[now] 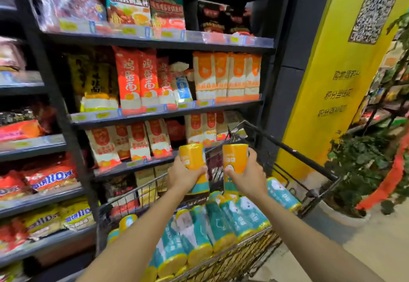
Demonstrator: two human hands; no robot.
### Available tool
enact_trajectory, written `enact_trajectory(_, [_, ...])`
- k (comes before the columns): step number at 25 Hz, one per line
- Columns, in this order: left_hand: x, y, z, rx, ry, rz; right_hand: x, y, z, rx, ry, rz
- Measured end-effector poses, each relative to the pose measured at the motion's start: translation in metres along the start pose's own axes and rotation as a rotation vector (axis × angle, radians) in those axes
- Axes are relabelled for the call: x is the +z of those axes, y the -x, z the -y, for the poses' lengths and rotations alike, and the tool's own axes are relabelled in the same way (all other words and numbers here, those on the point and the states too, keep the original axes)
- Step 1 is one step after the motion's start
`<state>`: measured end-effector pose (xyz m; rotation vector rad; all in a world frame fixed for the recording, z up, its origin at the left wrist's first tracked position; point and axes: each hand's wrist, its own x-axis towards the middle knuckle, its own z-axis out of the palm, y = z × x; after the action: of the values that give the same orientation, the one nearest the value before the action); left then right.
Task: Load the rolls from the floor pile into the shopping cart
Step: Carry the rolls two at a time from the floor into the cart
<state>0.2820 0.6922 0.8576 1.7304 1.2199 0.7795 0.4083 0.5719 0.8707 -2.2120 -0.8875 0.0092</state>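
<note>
My left hand (184, 176) grips an orange and teal wrapped roll (193, 158), held upright above the black wire shopping cart (254, 254). My right hand (249, 176) grips a second, like roll (234, 160) beside it, also upright. Both rolls hang over the far part of the basket. Below them the cart holds several teal and yellow rolls (217, 222) lying side by side, heaped to the rim. The floor pile is out of view.
Dark store shelves (168, 113) packed with noodle packets stand to the left and behind the cart. A yellow pillar (327, 96) rises at the right, with a potted plant (358, 166) at its foot. Pale floor (376, 244) shows at the lower right.
</note>
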Motion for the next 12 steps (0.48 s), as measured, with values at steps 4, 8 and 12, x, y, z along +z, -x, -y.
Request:
enact_trajectory(4, [0.028,-0.029,0.002,-0.094,-0.045,-0.062,0.027,-0.053,-0.018,-0.062,-0.032,0.154])
enact_trajectory(8, [0.047,-0.063,0.031,-0.210,-0.083,-0.092,0.076,-0.086,-0.027,-0.083,-0.046,0.317])
enact_trajectory(12, [0.069,-0.099,0.072,-0.333,-0.156,-0.073,0.133,-0.110,-0.039,-0.050,-0.024,0.452])
